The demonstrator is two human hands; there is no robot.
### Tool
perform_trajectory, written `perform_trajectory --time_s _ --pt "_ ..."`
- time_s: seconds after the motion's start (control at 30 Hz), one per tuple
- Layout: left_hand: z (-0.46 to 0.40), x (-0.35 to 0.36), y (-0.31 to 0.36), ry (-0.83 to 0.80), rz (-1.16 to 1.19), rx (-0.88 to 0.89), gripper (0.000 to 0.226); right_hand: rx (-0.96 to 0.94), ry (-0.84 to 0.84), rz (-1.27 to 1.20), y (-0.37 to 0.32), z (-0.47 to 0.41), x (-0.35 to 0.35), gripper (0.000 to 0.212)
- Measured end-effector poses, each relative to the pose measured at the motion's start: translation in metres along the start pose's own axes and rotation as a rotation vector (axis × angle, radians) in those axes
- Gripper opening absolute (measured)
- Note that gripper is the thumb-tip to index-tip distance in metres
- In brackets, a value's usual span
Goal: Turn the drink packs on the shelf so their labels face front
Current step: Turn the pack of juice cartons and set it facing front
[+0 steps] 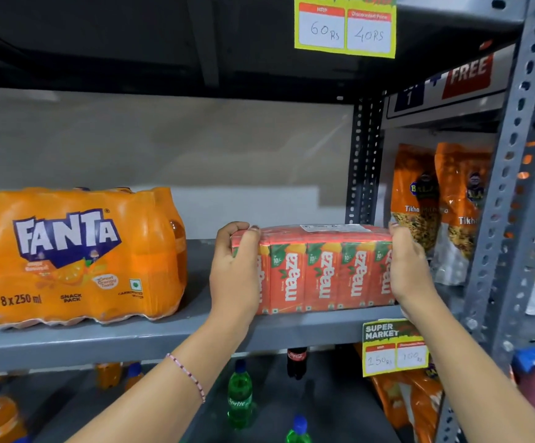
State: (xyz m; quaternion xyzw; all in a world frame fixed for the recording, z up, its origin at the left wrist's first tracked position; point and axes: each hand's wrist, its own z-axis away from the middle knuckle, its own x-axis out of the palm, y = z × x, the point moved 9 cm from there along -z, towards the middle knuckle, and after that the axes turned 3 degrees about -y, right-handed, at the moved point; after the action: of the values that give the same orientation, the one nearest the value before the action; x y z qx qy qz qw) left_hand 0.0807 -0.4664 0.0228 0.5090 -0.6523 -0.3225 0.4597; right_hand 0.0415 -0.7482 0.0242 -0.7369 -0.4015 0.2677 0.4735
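A red-orange Maaza juice pack [320,270] stands on the grey shelf [151,337], its row of cartons showing their Maaza labels to the front. My left hand [235,273] grips its left end and my right hand [408,270] grips its right end. To the left an orange Fanta pack [77,257] of shrink-wrapped bottles sits on the same shelf with its large Fanta logo facing front. A gap of bare shelf separates the two packs.
Orange snack bags [435,206] hang right of the slotted upright [363,161]. Yellow price tags hang from the upper shelf [345,25] and the shelf's front lip [394,346]. Sprite [240,396], cola and orange bottles stand on the shelf below.
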Motion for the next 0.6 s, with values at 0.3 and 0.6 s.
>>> perform_trajectory --time_s 0.3,0.6 --pt "-0.002 0.017 -0.009 -0.02 0.037 -0.008 0.009 -0.04 0.161 -0.141 0.004 0.001 -0.019 0.034" --pt "-0.007 0.02 -0.011 -0.066 0.076 -0.008 0.009 -0.042 0.178 -0.104 0.005 0.002 -0.021 0.04"
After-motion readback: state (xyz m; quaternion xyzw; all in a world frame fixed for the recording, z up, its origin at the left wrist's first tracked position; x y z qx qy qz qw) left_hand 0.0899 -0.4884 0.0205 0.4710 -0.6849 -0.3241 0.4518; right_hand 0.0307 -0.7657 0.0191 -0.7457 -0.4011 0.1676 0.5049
